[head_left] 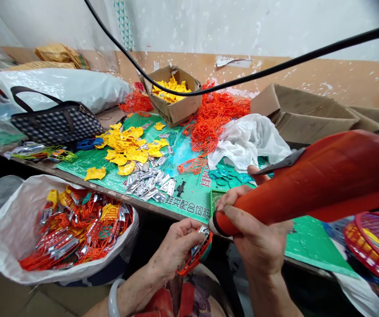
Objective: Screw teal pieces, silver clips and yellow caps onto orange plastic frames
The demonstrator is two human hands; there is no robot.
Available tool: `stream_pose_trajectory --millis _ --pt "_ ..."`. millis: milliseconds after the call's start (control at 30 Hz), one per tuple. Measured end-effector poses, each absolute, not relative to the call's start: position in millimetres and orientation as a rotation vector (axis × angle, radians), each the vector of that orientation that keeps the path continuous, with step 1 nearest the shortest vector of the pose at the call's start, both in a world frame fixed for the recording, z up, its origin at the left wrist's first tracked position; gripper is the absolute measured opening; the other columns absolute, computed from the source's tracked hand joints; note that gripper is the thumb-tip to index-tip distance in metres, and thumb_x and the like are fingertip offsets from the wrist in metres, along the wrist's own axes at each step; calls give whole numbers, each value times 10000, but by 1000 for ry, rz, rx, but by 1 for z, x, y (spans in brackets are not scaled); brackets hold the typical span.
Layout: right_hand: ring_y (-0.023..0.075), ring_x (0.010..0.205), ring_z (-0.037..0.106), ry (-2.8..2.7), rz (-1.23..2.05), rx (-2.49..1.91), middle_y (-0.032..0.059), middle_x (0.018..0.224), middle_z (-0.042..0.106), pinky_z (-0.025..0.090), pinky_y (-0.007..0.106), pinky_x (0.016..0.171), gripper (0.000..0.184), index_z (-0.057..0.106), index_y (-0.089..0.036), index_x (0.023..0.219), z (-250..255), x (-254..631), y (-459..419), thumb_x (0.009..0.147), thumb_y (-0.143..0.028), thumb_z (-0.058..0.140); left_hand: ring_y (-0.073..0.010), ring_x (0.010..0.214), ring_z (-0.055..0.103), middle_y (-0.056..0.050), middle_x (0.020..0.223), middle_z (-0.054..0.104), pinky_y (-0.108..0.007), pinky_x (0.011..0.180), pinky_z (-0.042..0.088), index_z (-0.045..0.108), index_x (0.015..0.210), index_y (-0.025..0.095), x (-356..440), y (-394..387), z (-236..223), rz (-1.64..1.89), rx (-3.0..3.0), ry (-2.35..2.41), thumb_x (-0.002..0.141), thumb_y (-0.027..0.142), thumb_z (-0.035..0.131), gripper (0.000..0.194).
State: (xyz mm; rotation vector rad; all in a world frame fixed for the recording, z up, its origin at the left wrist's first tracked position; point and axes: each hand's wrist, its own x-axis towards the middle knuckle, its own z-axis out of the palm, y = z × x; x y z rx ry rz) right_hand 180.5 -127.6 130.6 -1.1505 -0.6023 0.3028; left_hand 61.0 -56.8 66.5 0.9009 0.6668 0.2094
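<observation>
My right hand (258,233) is wrapped round the front of a red electric screwdriver (291,185), which slants down to the left. Its tip meets, or nearly meets, a small toy part (196,255) with an orange frame, a silver plate and some green. Pinched between thumb and fingers, that part is in my left hand (179,246), just off the table's front edge. Whether a screw sits under the tip is hidden. Nearby on the table lie silver plates (151,182), yellow plastic pieces (126,145), green pieces (229,176) and a black piece (181,188).
A white sack (7,237) of assembled parts stands at lower left. Behind are a cardboard box (179,112) of yellow pieces, orange frames (212,119), a white plastic bag (252,136) and a checked handbag (57,123). A black cable (235,81) hangs across. Red baskets (370,246) stand right.
</observation>
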Motion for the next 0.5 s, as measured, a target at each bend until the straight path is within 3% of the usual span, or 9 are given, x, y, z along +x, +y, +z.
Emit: stream_pose_trajectory --millis 500 --pt "152 648 570 -639 396 -1152 -16 705 579 517 348 671 137 579 -207 742 124 177 -130 676 -154 688 -75 510 428 31 582 559 -207 517 309 653 798 132 61 -62 61 252 1006 702 661 398 784 326"
